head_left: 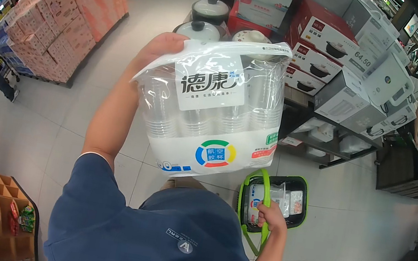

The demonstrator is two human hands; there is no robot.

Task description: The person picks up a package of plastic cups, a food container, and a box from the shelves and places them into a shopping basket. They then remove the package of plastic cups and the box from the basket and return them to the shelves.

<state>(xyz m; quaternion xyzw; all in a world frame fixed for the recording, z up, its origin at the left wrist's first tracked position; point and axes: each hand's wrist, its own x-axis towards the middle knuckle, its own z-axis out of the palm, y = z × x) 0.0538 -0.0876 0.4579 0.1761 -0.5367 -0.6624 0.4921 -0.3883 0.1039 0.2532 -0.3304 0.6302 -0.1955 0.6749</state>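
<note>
My left hand [163, 49] grips the top left corner of a bag of clear plastic cups [207, 108], raised upright in front of me. Stacked cups show through the film, between a white label and a round coloured logo. Low on the right, my right hand [272, 216] is closed round the green handle of a shopping basket [305, 195]. Inside the basket lie a similar white printed pack [257, 206] and a small clear-wrapped pack [294, 202]. The fingertips of my left hand are partly hidden behind the bag's edge.
Boxed pots [310, 62] and grey appliance boxes [346, 99] stand on a dark display table at the right. Lidded pots [210, 10] sit behind the bag. Pink cartons [60, 20] are piled at left. A wooden snack shelf [5, 192] is at lower left. Other people stand farther off.
</note>
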